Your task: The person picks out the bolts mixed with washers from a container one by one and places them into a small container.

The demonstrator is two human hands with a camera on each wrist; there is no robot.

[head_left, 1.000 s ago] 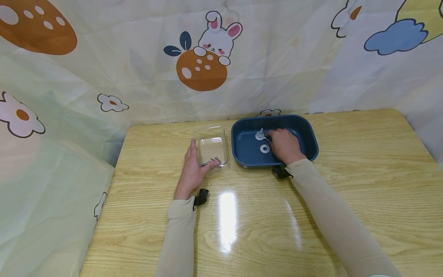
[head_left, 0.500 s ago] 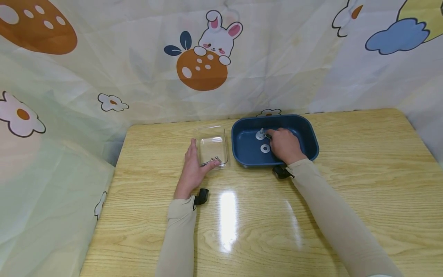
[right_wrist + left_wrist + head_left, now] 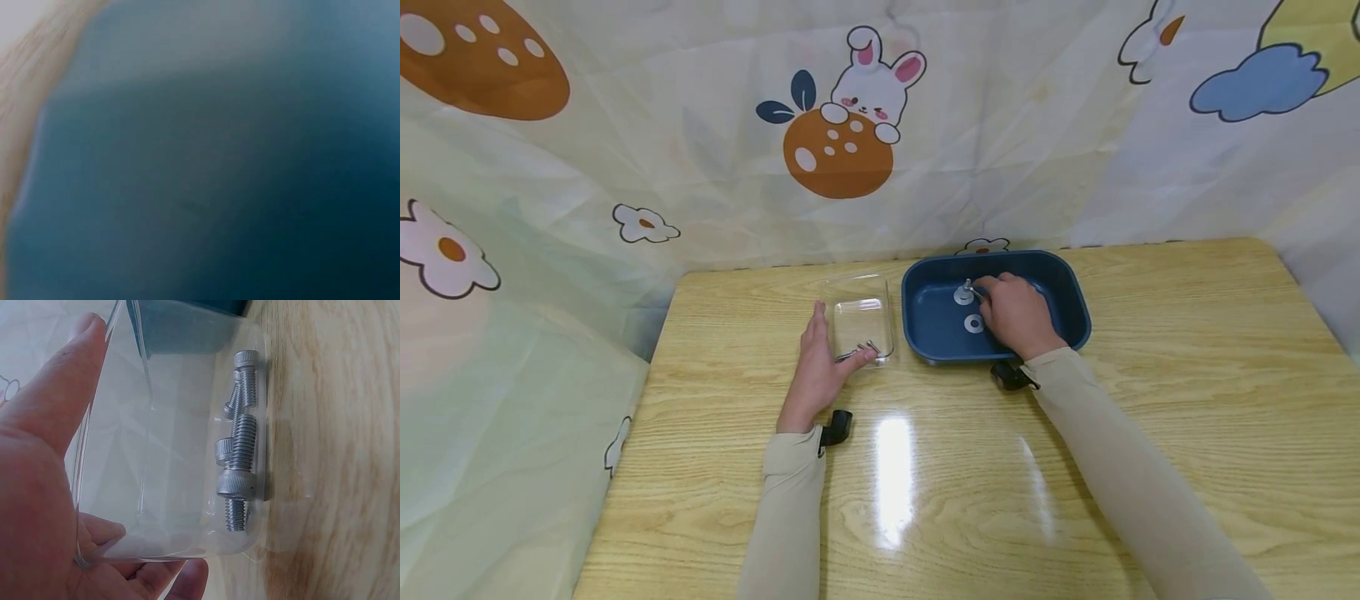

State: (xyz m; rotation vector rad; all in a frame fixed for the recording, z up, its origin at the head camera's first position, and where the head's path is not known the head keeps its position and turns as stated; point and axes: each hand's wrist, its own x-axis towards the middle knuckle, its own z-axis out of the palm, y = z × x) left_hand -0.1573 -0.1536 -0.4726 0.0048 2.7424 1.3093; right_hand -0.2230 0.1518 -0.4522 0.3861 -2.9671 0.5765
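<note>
My left hand (image 3: 817, 362) grips a clear plastic box (image 3: 175, 431) at its near left corner, thumb along the rim and fingers bent round the outside. Several silver socket-head bolts (image 3: 240, 450) lie along the bottom of that box. My right hand (image 3: 1018, 315) reaches into a dark blue tray (image 3: 917, 337) and pinches a small thin silver bolt (image 3: 977, 292) at the fingertips. Right beside this bolt, another bolt (image 3: 967, 284) stands upright on a round washer (image 3: 960, 297). Nearer to me in the tray lies a second flat washer (image 3: 973, 323). The right wrist view holds only the blurred blue tray wall (image 3: 156, 156).
Both containers stand side by side toward the back of a wooden table (image 3: 925, 467), with a narrow gap between them. Behind the table hangs a printed cloth (image 3: 1000, 150). Black wrist cameras (image 3: 837, 427) sit at both cuffs, the right one close to the tray's front rim.
The right fingertips have shifted slightly, and the pinched bolt now tilts up closer to the standing bolt. My left hand and the clear box have stayed put.
</note>
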